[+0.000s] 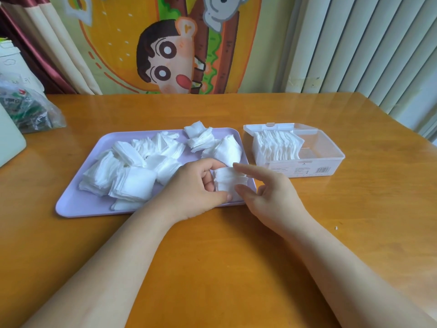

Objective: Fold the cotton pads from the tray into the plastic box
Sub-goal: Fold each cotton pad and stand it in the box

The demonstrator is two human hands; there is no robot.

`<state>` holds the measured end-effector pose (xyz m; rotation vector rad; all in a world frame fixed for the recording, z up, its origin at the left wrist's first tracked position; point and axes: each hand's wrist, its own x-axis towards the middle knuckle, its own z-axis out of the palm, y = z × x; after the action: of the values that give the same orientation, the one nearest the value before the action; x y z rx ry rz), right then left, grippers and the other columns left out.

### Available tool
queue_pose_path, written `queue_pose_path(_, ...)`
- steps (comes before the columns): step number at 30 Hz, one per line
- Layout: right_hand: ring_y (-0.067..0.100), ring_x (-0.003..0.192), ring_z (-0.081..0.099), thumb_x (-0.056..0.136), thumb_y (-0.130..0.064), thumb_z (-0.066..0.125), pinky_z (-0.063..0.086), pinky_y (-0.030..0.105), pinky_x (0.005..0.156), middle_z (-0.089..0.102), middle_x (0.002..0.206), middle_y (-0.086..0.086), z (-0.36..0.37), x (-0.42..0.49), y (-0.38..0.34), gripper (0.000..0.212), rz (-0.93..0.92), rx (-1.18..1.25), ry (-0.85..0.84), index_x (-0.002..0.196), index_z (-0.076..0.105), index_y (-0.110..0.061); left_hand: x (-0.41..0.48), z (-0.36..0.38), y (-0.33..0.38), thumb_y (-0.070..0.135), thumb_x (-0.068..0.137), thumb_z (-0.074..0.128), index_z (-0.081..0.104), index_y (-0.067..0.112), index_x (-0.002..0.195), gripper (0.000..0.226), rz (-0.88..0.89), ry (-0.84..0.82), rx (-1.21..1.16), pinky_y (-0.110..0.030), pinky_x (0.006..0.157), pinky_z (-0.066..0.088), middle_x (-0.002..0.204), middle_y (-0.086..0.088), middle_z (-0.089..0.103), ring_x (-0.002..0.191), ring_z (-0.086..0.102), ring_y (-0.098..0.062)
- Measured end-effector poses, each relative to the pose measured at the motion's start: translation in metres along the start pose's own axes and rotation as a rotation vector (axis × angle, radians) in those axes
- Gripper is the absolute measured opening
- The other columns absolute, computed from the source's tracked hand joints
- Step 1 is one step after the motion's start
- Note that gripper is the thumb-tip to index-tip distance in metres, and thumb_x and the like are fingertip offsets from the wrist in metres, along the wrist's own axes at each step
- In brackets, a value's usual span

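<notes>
This looks like a room in a home. A big cartoon cloth with a funny boy's face hangs on the far wall, with red and cream curtains to its left and white blinds on the right. A crinkly plastic bag sits at the far left of the shiny wooden counter.

Open wooden table near and right, easy passage. Narrow gap between lavender tray and clear plastic box. Cotton pads heap across the tray; plastic bag crowds far left.
</notes>
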<state>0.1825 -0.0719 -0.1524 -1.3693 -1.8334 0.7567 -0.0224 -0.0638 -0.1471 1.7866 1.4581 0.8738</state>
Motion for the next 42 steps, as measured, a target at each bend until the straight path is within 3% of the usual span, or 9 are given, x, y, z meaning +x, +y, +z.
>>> queue_pose_path(4,-0.022,0.058,0.052,0.101,-0.018,0.069,0.039,0.003,0.061,0.047,0.05,-0.042,0.0,-0.001,-0.002,0.036,-0.011,-0.014,0.026,0.134,0.072,-0.031,0.0,0.001,-0.002,0.032,0.08,0.088,0.067,0.042,0.116,0.043,0.008,0.003,0.098,-0.028,0.065,0.049,0.057,0.02,0.055,0.058,0.054,0.0)
queue_pose_path(8,-0.02,0.059,0.052,0.1,-0.023,0.07,0.039,0.004,0.06,0.059,0.076,-0.034,0.003,-0.002,-0.003,0.032,0.002,0.006,0.051,0.131,0.073,-0.031,-0.002,0.003,-0.004,0.036,0.087,0.079,0.068,0.04,0.104,0.021,0.035,0.018,0.156,-0.031,0.062,0.045,0.061,0.018,0.056,0.057,0.051,-0.004)
queue_pose_path(11,-0.015,0.057,0.053,0.097,-0.03,0.073,0.039,0.006,0.061,0.065,0.09,-0.028,0.002,-0.001,-0.004,0.035,0.036,0.029,0.049,0.132,0.071,-0.034,-0.001,0.001,-0.005,0.037,0.085,0.082,0.065,0.044,0.106,0.028,0.013,0.056,0.048,-0.041,0.065,0.054,0.073,0.007,0.067,0.061,0.059,-0.009)
queue_pose_path(15,0.003,0.057,0.056,0.095,-0.036,0.076,0.045,0.015,0.064,0.072,0.1,-0.01,0.001,0.003,0.0,0.04,0.122,0.121,0.087,0.134,0.067,-0.033,-0.002,0.001,0.001,0.036,0.081,0.087,0.061,0.043,0.109,0.038,-0.007,0.148,0.009,-0.032,0.07,0.057,0.083,0.012,0.07,0.063,0.059,-0.001)
queue_pose_path(21,0.013,0.078,0.065,0.094,-0.031,0.08,0.05,0.03,0.071,0.078,0.092,0.011,-0.004,0.003,-0.007,0.01,0.144,0.459,0.077,0.098,0.081,-0.022,-0.003,0.004,0.009,0.019,0.081,0.088,0.064,0.033,0.1,0.033,0.139,0.306,-0.055,-0.014,0.062,0.043,0.089,0.011,0.064,0.065,0.055,-0.014)
queue_pose_path(26,0.014,0.076,0.069,0.1,-0.026,0.073,0.053,0.025,0.065,0.08,0.088,0.005,-0.005,0.001,-0.009,0.016,0.115,0.552,0.032,0.104,0.075,-0.011,-0.006,0.008,0.015,0.012,0.086,0.084,0.072,0.028,0.094,0.021,0.27,0.267,-0.005,-0.009,0.064,0.039,0.095,0.012,0.061,0.068,0.055,-0.015)
queue_pose_path(29,0.019,0.069,0.067,0.101,-0.023,0.07,0.057,0.034,0.057,0.077,0.081,0.002,-0.007,0.001,-0.01,0.019,0.139,0.624,0.023,0.112,0.071,-0.007,-0.007,0.008,0.018,0.01,0.083,0.084,0.071,0.026,0.099,0.026,0.293,0.306,0.042,-0.009,0.066,0.039,0.097,0.012,0.059,0.07,0.057,-0.016)
queue_pose_path(32,0.034,0.085,0.075,0.101,-0.02,0.071,0.062,0.041,0.064,0.081,0.098,0.016,-0.007,0.0,-0.013,0.026,0.151,0.67,-0.011,0.124,0.067,-0.01,-0.007,0.007,0.02,0.007,0.084,0.083,0.071,0.026,0.1,0.027,0.318,0.317,0.059,-0.008,0.066,0.038,0.099,0.011,0.059,0.069,0.057,-0.018)
queue_pose_path(42,0.026,0.086,0.078,0.094,-0.004,0.076,0.064,0.04,0.069,0.08,0.102,0.014,-0.009,-0.002,-0.016,0.044,0.163,0.734,-0.062,0.134,0.064,-0.018,-0.007,0.009,0.017,0.015,0.089,0.081,0.074,0.025,0.097,0.015,0.36,0.259,0.144,-0.022,0.068,0.046,0.096,0.013,0.054,0.072,0.056,-0.019)
